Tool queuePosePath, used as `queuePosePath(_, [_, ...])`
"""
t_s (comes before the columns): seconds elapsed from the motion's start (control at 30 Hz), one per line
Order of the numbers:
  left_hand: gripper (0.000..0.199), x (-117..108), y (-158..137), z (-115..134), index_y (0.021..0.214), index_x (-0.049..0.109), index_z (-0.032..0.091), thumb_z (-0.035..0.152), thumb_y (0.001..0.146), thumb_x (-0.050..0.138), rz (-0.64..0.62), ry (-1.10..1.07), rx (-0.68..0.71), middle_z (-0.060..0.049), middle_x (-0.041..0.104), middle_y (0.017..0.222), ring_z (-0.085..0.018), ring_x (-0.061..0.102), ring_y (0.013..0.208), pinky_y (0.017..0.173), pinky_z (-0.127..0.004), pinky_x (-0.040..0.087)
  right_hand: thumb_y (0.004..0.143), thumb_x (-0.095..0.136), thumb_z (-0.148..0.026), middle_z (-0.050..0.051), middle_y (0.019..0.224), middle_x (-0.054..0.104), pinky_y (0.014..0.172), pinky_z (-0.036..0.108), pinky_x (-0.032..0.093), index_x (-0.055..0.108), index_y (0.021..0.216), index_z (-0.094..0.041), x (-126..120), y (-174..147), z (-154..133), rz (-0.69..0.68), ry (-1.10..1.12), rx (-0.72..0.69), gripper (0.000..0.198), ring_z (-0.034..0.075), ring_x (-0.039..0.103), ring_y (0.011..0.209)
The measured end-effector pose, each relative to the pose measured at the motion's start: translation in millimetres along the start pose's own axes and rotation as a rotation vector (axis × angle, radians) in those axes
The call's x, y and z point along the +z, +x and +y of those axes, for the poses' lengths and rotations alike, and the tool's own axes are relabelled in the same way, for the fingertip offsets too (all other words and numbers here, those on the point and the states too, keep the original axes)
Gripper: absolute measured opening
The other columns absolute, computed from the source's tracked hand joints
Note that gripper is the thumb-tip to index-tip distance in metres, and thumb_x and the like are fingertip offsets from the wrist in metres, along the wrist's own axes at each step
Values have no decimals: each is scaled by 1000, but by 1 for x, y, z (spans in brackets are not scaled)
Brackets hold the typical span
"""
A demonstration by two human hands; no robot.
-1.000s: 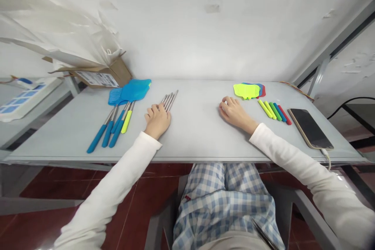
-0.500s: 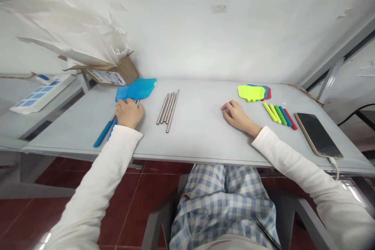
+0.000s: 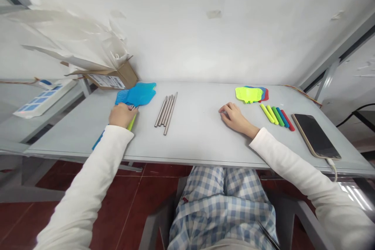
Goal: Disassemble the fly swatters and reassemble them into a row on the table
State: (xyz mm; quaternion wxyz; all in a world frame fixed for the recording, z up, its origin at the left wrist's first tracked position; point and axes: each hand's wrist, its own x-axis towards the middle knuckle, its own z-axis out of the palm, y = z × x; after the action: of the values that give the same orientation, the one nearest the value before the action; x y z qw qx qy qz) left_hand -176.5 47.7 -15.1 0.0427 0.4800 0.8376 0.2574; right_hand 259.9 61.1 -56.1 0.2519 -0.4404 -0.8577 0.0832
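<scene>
At the left, my left hand (image 3: pixel 121 115) is closed over the metal shafts of the fly swatters, just in front of their blue heads (image 3: pixel 142 93). A yellow-green handle (image 3: pixel 132 123) shows beside its fingers, and a blue handle (image 3: pixel 97 140) sticks out behind the sleeve. The hand hides how these parts join. My right hand (image 3: pixel 236 119) rests on the tabletop, loosely curled with thumb apart, holding nothing. Several thin metal rods (image 3: pixel 166 113) lie side by side between the hands. Beyond the right hand are a yellow-green swatter head (image 3: pixel 249 94) over blue and red ones, and several coloured handles (image 3: pixel 277 116).
A phone (image 3: pixel 316 134) with a white cable lies at the right of the grey table (image 3: pixel 193 144). A cardboard box (image 3: pixel 117 78) with white wrapping stands at the back left, near a power strip (image 3: pixel 45 97). The wall closes off the back.
My left hand has shifted slightly left and turned, and a yellow-green handle now shows beside it. The view has tilted a little. My right hand stays resting on the table.
</scene>
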Motion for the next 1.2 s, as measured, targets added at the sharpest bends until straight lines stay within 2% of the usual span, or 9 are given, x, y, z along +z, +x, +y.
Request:
queuePosePath(0.2, [24,-32,-18,33,61,45,24,21,70,67,-4,41,-37,-2,53,53,-33,68,88,87,-45,51,93,45,-20,15,103,57,93,45,43,61,106,-16,1,0,1,9,11,1,22,28,53,95])
queuePosePath(0.3, [10,-58,-33,62,71,56,20,20,76,65,-98,-290,-44,2,55,56,-21,64,68,76,-36,52,92,45,-21,15,104,57,93,46,43,62,106,-16,1,0,1,6,29,3,23,28,53,96])
queuePosePath(0.4, [8,-70,-52,99,77,66,15,22,81,65,-226,-707,88,0,62,74,-10,59,65,66,-23,51,94,44,-25,14,102,57,95,46,43,64,102,-16,-1,-1,-5,13,136,5,24,27,53,96])
queuePosePath(0.5, [16,-49,-72,137,81,69,15,25,89,59,-370,-902,174,1,55,68,-7,50,55,51,-18,42,97,42,-37,11,101,58,91,41,46,65,101,-18,-5,2,-15,20,394,61,30,23,55,95])
queuePosePath(0.63, [24,18,-93,186,84,66,12,31,95,56,-871,-1137,230,3,46,60,-6,46,50,51,-16,42,95,42,-57,9,116,63,86,34,49,64,106,-21,-14,26,-17,63,856,275,43,19,59,97])
queuePosePath(0.7, [22,53,-100,209,86,64,13,32,95,58,-1061,-1234,210,6,39,58,-4,40,46,48,-15,40,91,45,-65,9,116,66,78,31,51,63,101,-21,-21,46,-9,115,1085,397,49,19,62,92])
queuePosePath(0.8, [26,86,-104,237,84,58,13,30,100,48,-1209,-1288,104,9,31,57,-1,24,39,38,-11,21,87,54,-65,7,103,70,74,29,53,61,92,-22,-28,77,9,224,1353,512,44,18,64,87])
queuePosePath(1.0, [29,98,-103,266,75,43,18,31,101,44,-1204,-1237,0,10,26,55,-1,16,36,36,-12,6,84,68,-29,-1,89,70,77,28,56,58,88,-21,-29,109,36,537,1366,626,14,14,66,85])
queuePosePath(1.2, [35,83,-109,287,69,40,20,27,103,36,-1093,-1235,22,10,24,53,-2,16,35,40,-16,4,82,71,-45,4,91,70,79,32,58,58,90,-18,-36,133,55,644,1204,594,31,18,69,94])
